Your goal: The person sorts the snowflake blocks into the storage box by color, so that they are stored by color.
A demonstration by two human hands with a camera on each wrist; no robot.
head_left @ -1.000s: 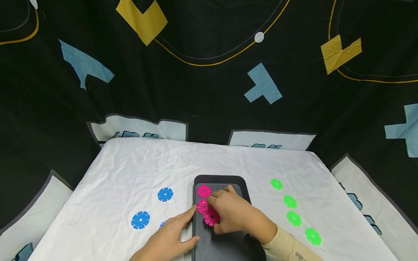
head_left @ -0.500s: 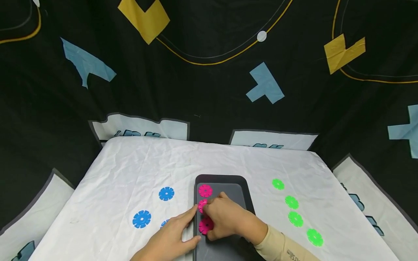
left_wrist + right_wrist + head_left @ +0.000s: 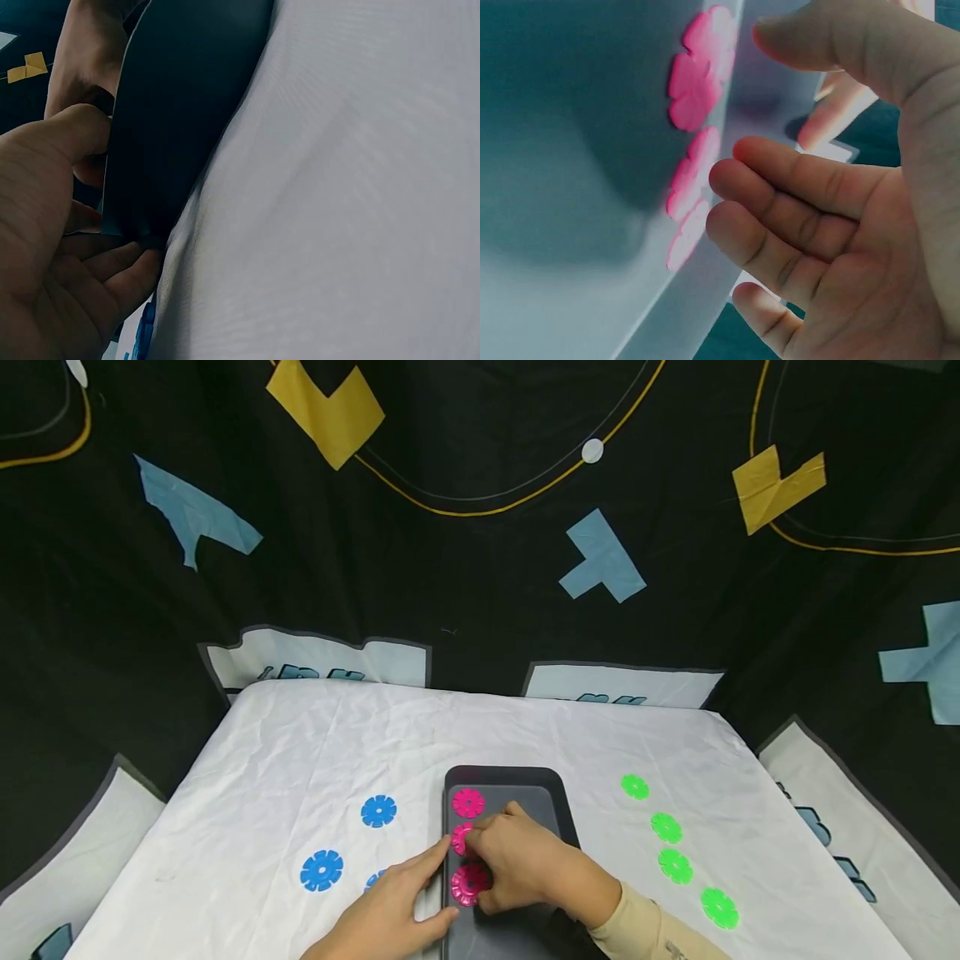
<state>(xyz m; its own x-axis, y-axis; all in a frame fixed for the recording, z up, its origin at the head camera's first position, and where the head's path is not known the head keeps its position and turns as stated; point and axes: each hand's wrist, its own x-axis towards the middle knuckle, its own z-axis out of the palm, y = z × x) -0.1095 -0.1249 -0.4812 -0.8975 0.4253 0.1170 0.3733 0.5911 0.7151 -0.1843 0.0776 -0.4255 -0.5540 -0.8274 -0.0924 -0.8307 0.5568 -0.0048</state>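
Three pink notched plastic discs lie in a column along the left side of a dark grey tray [image 3: 552, 781]: the far disc [image 3: 468, 803], the middle disc [image 3: 460, 840] and the near disc [image 3: 465, 886]. Over the two nearer ones is my right hand [image 3: 528, 864], partly covering them. In the right wrist view its loosely bent fingers [image 3: 739, 232] hold nothing, and the discs [image 3: 703, 79] lie flat beside the tray wall. My left hand [image 3: 393, 906] touches the tray's left rim with index finger and thumb; its other fingers rest low against the wall in the left wrist view.
Blue notched discs [image 3: 322, 870] lie on the white cloth [image 3: 300, 760] left of the tray, one partly hidden by my left hand. Several green discs [image 3: 676, 865] form a line on the right. A black patterned curtain [image 3: 480, 585] hangs behind the table.
My right hand has shifted slightly left, and the near pink disc has slid toward the left wall and nearer to me, into line with the others. My left hand stays at the rim.
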